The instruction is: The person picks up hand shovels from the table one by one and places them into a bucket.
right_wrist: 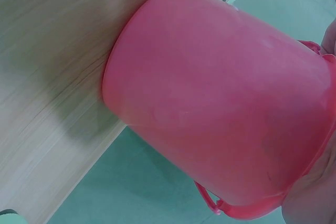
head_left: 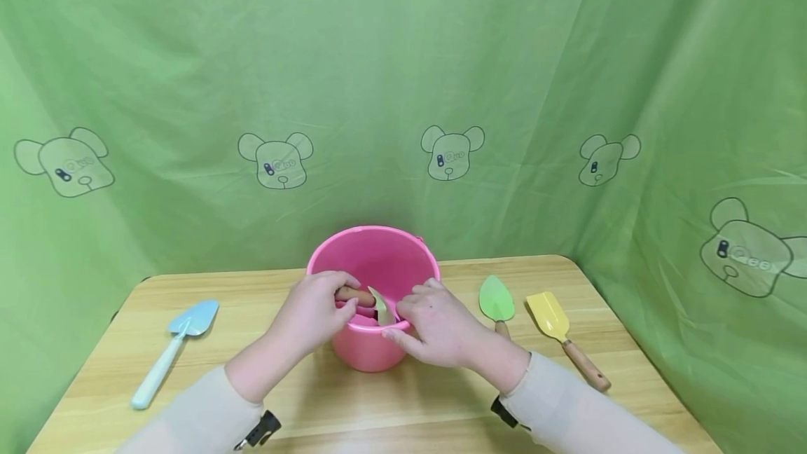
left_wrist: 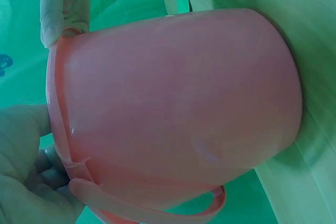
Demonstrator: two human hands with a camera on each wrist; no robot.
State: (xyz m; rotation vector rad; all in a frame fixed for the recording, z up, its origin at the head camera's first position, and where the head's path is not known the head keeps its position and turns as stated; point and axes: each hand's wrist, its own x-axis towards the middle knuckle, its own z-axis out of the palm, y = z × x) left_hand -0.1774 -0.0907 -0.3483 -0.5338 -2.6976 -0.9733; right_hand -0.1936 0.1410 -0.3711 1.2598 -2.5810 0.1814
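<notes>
While my left hand (head_left: 315,308) pinches a wooden handle (head_left: 358,296) inside the bucket (head_left: 368,354), a slack pinch risks dropping it.
My right hand (head_left: 439,324) grips the bucket; uneven pulling could tip it.

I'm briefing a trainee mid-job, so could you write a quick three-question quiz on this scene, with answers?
1. Which hand holds the wooden handle at the mouth of the pink bucket?
2. True or false: the green trowel lies between the bucket and the yellow shovel.
3. How many tools lie on the table outside the bucket?

Key:
1. The left hand.
2. True.
3. Three: the green trowel, the yellow shovel and the light-blue trowel.
</notes>
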